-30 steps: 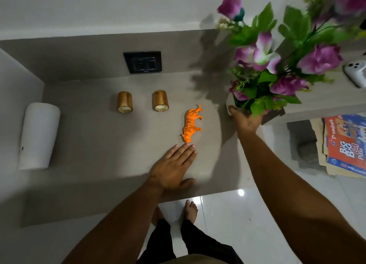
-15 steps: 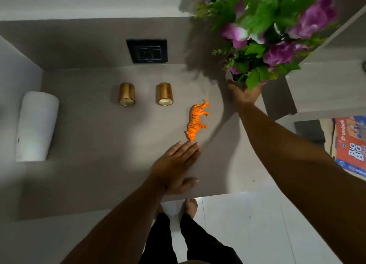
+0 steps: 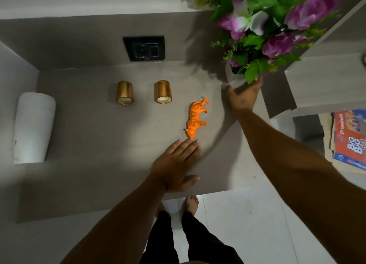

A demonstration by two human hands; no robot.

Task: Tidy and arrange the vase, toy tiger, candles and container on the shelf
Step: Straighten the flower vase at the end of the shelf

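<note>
**Shelf tidy-up: vase in hand, tiger on its side**

So the shelf (image 3: 83, 184) is a big grey slab set into a recess, lit brighter in the middle. Biggest thing on show is the vase (image 3: 233, 78) at the back right corner — a pale pot mostly buried under purple flowers (image 3: 277, 20) and green leaves that fill the top right. The right hand (image 3: 242, 94) is at its base with the fingers wrapped partway around the pot; it's blurred there, so I can't tell how firm the hold is or whether the pot sits on the shelf.

Over at the far left lies the container (image 3: 33, 127), a white cylinder tipped on its side against the side wall.

The left hand (image 3: 176, 164) lies flat on the shelf near the front edge, fingers straight and together, holding nothing — the fingertips are just touching the nose of the toy tiger (image 3: 196, 118). The tiger is orange with black stripes, lying on its side, between the two hands.

Smaller still: two gold candles (image 3: 124, 93) standing upright side by side toward the back, well apart from the container, the right one near the tiger's tail. A black wall socket (image 3: 144, 48) sits on the back wall above them.
</note>
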